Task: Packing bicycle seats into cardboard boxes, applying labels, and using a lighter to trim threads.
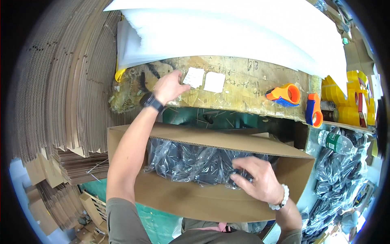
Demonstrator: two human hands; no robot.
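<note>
My left hand point(170, 86), with a dark watch on its wrist, reaches across to the worn bench. Thumb and forefinger are apart at the left edge of a small stack of white paper slips point(193, 77); whether they touch it, I cannot tell. Beside that stack lies a second white stack point(214, 82). Over the open cardboard box point(183, 199) is my right hand point(260, 179), wearing a white bead bracelet, its thumb and fingers apart with nothing visible between them. Below it, dark items in clear plastic bags point(187, 160) fill part of the box.
Two orange-and-blue tape dispensers point(284, 95) sit on the bench's right side. White foam sheets point(235, 32) cover its back. Flattened cardboard point(69, 81) is stacked at left. Yellow tape rolls point(351, 97), a plastic bottle point(336, 142) and more bagged dark items point(337, 171) are at right.
</note>
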